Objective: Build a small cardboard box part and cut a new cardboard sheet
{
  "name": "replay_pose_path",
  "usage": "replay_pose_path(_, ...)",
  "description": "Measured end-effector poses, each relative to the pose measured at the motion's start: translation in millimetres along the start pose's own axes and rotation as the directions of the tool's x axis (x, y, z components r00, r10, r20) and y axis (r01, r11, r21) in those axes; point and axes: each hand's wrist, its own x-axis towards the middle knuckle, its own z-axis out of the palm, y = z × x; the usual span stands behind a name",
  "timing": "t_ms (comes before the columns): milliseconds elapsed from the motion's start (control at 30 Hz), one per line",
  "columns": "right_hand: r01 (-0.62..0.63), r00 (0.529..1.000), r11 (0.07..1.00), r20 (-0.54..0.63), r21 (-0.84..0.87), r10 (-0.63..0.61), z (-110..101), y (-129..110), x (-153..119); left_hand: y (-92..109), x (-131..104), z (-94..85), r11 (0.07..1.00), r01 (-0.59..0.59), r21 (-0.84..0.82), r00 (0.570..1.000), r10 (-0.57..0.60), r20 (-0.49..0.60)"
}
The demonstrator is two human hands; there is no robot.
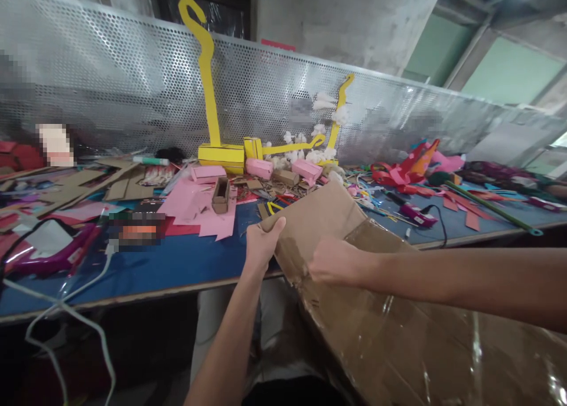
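A large brown cardboard sheet [390,329], partly covered with shiny clear tape or film, slants from the table edge down to the lower right. Its upper left corner is gripped by my left hand [262,244], thumb on top and the fingers underneath. My right hand [334,263] is closed in a fist against the cardboard's face, right of my left hand; whatever its fingers hold is hidden. Beyond the cardboard's top edge lie small pink boxes [306,170] and white fluffy tufts [319,156].
The blue table [190,270] carries pink paper [183,205], a small open cardboard box [220,195], yellow hooked shapes [210,99], purple glue guns [419,215] and a green stick [491,206]. A white cable [100,335] hangs off the left front. Behind stands a perforated metal panel [146,81].
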Motion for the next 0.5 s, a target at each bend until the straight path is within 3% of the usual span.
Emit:
replay_pose_path(300,0.041,0.999,0.997,-0.026,-0.072,-0.043,14.5,5.7,-7.4,15.3,-2.4,-8.2,0.999,-0.003,0.036,0.997,0.001,0.080)
replay_pose_path(400,0.045,0.998,0.996,-0.033,-0.072,-0.048,15.4,5.9,-9.0,27.5,-35.0,-15.4,0.996,-0.057,0.068,0.998,0.057,-0.002)
replay_pose_path(500,0.045,0.998,0.997,-0.032,-0.061,-0.047,13.8,4.9,-11.0,22.7,-98.2,-28.7,0.971,-0.166,0.174,0.973,0.190,-0.130)
